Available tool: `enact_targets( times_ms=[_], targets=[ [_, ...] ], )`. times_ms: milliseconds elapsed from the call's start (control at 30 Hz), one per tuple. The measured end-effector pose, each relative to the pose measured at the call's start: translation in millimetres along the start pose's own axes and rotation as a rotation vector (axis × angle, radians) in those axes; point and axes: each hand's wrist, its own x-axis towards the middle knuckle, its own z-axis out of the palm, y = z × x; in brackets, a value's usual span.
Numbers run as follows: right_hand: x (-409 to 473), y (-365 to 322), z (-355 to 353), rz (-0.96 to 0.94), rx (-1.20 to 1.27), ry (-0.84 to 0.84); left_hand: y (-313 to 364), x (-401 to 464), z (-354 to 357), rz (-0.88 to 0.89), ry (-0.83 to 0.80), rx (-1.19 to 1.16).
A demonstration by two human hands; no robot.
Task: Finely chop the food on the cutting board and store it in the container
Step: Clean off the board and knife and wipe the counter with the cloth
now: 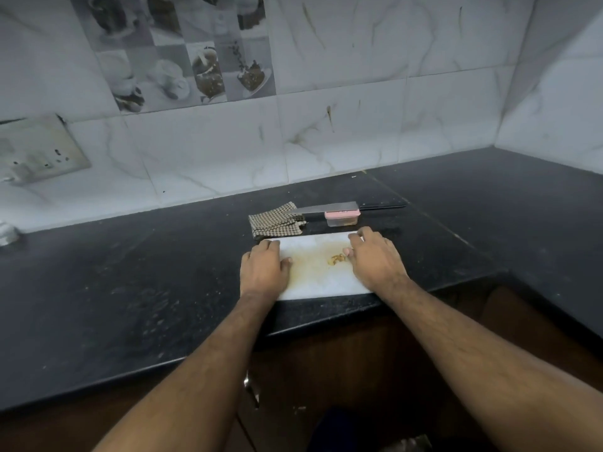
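A white cutting board (pixel 313 282) lies on the black counter near its front edge. A small heap of yellowish chopped food (pixel 336 258) sits on the board's right half. My left hand (pixel 263 269) rests on the board's left edge, fingers curled over it. My right hand (pixel 375 259) lies on the right edge, its thumb right beside the food. Behind the board stands a small clear container (pixel 342 220) with a pink lid. A knife (pixel 326 208) with a black handle rests across the lid, its blade pointing left.
A folded checked cloth (pixel 277 221) lies behind the board, to the container's left. The black counter (pixel 130 272) runs left and turns a corner at the right. A switch plate (pixel 36 153) is on the tiled wall at left.
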Motion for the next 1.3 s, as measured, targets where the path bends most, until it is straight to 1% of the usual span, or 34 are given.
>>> enact_targets(
  times_ms=[100,167,233,400,500,600,733,800,900,1000,1067,1133,1300],
  targets=[
    [-10,4,8,0.15,0.093,0.004,-5,-14,5,-0.138,0.027,-0.101],
    [-11,5,11,0.204,0.144,0.005,-3,-19,7,-0.19,0.037,-0.134],
    [-11,5,14,0.189,0.159,0.002,-1,-22,9,-0.211,0.033,-0.128],
    [-2,7,18,0.148,0.218,-0.037,-2,-31,8,-0.194,0.05,-0.03],
    [3,10,21,0.094,0.267,-0.063,-4,-43,4,-0.229,0.06,-0.006],
    [8,14,24,0.037,0.335,-0.073,-9,-57,-3,-0.298,0.076,-0.106],
    [17,16,24,-0.041,0.377,-0.095,-17,-76,-9,-0.403,0.192,-0.298],
    [20,15,25,-0.071,0.378,-0.113,-21,-78,-12,-0.462,0.185,-0.348],
    [27,18,27,-0.056,0.435,-0.141,-21,-75,-15,-0.473,0.12,-0.329],
    [39,25,23,-0.013,0.529,-0.051,-15,-74,-16,-0.449,0.098,-0.247],
    [50,29,18,0.028,0.531,0.036,-13,-76,-16,-0.446,0.105,-0.218],
    [61,33,18,0.043,0.458,0.103,-13,-75,-14,-0.445,0.1,-0.197],
    [82,50,33,0.076,0.136,0.281,-9,-71,-8,-0.427,0.044,-0.153]
  ],
)
